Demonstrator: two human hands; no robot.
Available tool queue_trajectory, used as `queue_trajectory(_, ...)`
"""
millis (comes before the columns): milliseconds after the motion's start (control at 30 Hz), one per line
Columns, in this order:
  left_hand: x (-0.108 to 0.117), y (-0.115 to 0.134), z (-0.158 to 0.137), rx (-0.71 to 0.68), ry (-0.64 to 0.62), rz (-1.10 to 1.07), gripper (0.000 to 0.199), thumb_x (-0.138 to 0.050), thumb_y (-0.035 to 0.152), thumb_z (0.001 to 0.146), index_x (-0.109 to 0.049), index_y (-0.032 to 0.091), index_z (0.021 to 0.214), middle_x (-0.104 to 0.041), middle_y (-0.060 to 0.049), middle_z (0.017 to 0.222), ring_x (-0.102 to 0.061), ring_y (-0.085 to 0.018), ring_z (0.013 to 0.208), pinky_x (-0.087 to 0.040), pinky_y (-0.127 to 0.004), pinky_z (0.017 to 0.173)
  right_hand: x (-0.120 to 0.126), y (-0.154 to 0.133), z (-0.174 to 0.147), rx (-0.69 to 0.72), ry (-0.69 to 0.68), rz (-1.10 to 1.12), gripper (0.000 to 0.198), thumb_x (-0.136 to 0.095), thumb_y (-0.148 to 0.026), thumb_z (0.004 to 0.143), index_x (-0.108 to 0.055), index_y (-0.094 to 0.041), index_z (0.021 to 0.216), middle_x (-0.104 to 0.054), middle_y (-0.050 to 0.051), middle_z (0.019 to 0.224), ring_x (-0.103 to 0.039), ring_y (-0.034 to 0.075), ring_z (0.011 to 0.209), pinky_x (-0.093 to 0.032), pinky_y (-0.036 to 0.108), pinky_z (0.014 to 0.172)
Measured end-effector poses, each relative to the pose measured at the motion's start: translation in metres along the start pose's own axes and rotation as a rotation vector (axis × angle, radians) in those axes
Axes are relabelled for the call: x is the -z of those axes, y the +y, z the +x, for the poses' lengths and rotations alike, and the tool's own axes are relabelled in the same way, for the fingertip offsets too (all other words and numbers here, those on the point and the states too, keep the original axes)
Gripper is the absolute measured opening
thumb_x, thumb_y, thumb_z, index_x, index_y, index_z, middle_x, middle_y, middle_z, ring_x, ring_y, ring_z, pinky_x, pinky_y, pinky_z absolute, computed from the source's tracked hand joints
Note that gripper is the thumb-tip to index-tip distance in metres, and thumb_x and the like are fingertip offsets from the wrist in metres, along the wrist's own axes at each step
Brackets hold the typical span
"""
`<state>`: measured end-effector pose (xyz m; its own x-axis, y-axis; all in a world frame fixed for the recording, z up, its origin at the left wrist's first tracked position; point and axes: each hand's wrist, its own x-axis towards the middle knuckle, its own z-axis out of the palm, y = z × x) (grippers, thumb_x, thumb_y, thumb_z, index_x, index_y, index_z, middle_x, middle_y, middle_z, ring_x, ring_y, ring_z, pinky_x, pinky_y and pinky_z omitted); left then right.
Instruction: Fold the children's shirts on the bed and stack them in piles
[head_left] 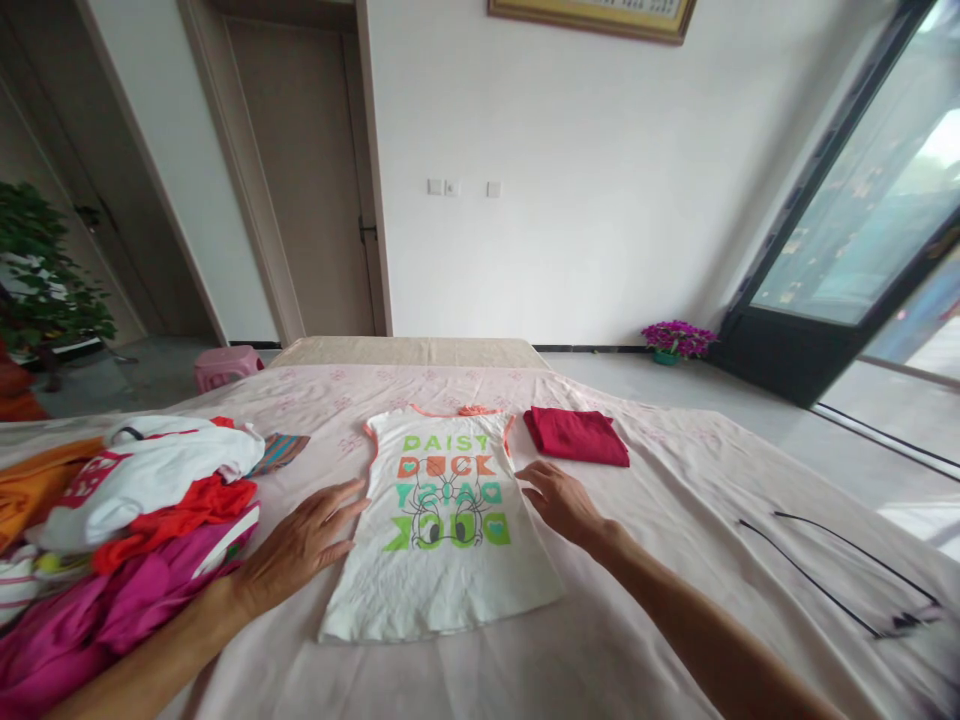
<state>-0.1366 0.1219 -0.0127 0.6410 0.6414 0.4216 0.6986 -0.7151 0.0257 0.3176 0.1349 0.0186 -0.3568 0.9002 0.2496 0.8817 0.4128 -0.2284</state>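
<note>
The white shirt (444, 505) lies flat on the pale sheet (690, 490), its long axis fore-and-aft. The left hand (296, 550) is at the shirt's left edge, the right hand (566, 502) at its right edge, about equally near. Fingers of both hands are spread, gripping nothing.

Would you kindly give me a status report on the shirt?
Left hand, right hand: open, at opposite edges of white shirt, contact unclear. Shirt flat, print up. Folded red cloth close by, beyond right hand.
</note>
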Motion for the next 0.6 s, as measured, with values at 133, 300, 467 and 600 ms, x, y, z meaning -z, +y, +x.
queue_trajectory(133, 0.019, 0.018, -0.026, -0.069, -0.056, -0.131, 0.050, -0.042, 0.013, 0.095, -0.047, 0.034, 0.141, -0.059, 0.000, 0.136, -0.057, -0.012, 0.120, -0.050, -0.024, 0.100, 0.010, -0.008, -0.045, 0.074, -0.044, 0.019, 0.029, -0.047, -0.023, 0.094, -0.067, -0.025, 0.116, -0.069, 0.006, 0.104, -0.064, 0.018, 0.093, -0.047, 0.028, 0.080)
queue_trajectory(300, 0.024, 0.034, -0.039, -0.114, -0.116, -0.127, 0.050, -0.040, 0.002, 0.091, -0.058, 0.031, 0.128, -0.061, 0.000, 0.132, -0.059, -0.011, 0.118, -0.049, -0.023, 0.101, 0.014, -0.017, -0.069, 0.140, -0.095, 0.015, 0.031, -0.044, -0.019, 0.096, -0.069, -0.026, 0.112, -0.070, 0.005, 0.106, -0.063, 0.019, 0.096, -0.046, 0.029, 0.086)
queue_trajectory(467, 0.022, 0.034, -0.030, 0.038, -0.055, -0.229, 0.048, -0.039, -0.002, 0.084, -0.068, 0.027, 0.107, -0.069, 0.000, 0.115, -0.064, -0.011, 0.107, -0.050, -0.022, 0.095, 0.016, -0.024, -0.075, -0.072, -0.062, 0.038, 0.026, -0.047, -0.023, 0.093, -0.073, -0.024, 0.099, -0.070, 0.005, 0.096, -0.063, 0.019, 0.093, -0.046, 0.028, 0.079)
queue_trajectory(600, 0.026, 0.056, 0.017, 0.337, 0.009, -0.436, 0.031, -0.043, 0.010, 0.085, -0.070, 0.022, 0.096, -0.072, -0.002, 0.099, -0.068, -0.014, 0.093, -0.052, -0.022, 0.082, 0.014, -0.018, -0.042, -0.259, -0.018, 0.147, 0.033, -0.049, -0.022, 0.088, -0.070, -0.021, 0.113, -0.072, 0.007, 0.100, -0.066, 0.019, 0.089, -0.047, 0.028, 0.078)
